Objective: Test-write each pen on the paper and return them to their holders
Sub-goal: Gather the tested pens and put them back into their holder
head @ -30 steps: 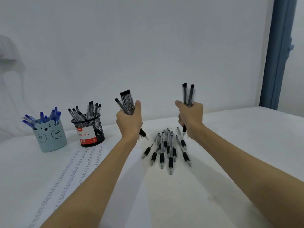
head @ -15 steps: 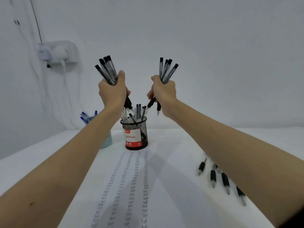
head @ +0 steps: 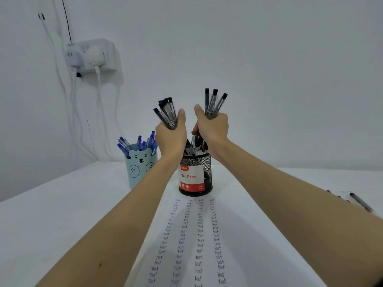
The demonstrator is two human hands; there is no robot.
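1. Fingers and thumb of the left hand (head: 170,137) are wrapped tightly around a bundle of black pens (head: 165,111), gripped near the middle of the barrels; the right hand (head: 213,126) is closed in the same way on a second bundle (head: 214,102).

2. Both fists are held just above the black mesh holder (head: 195,175), which already contains some pens, so the lower ends of the bundles are reaching into its mouth or are hidden behind the hands (it cannot be told which).

3. The pens are judged to be light, stiff and smooth plastic. A whole bundle can slide apart easily, so it is best held around the middle with a firm fist, as is done now, and released only when the tips are inside the rim.

4. The long axis of each bundle is near upright: the clicker ends point up, the left bundle leaning to the left, the right bundle fanned slightly to the right. The writing tips are judged to point down toward the holder.

5. Beside the mesh holder, on its left, the bear-faced cup (head: 138,168) with blue pens (head: 138,141) is standing.

6. In front of both, the paper (head: 190,245) is lying with columns of written test words, and a few loose pens (head: 361,201) are left far right on the table (head: 51,224).
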